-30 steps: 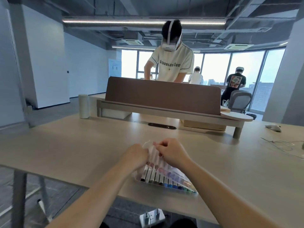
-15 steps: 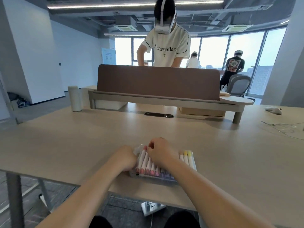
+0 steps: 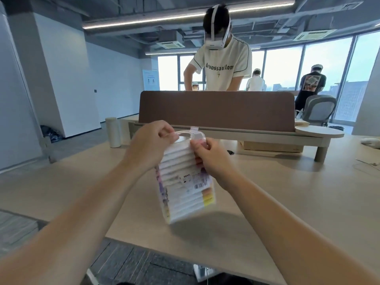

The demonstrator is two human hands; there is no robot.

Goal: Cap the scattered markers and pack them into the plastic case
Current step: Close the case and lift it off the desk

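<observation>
The clear plastic case hangs upright above the desk, full of capped white markers stacked crosswise, their coloured caps showing along the right edge. A barcode label faces me. My left hand pinches the case's handle at the top left. My right hand grips the top right edge of the case, fingers curled round it. No loose markers show on the desk.
The wooden desk spreads below, its near edge just under the case. A brown divider screen and a raised shelf stand behind. A white cylinder sits at the far left. A person in a headset stands beyond the screen.
The case lay flat on the desk under both hands; now it is lifted upright, held by its top. The view has tilted up.
</observation>
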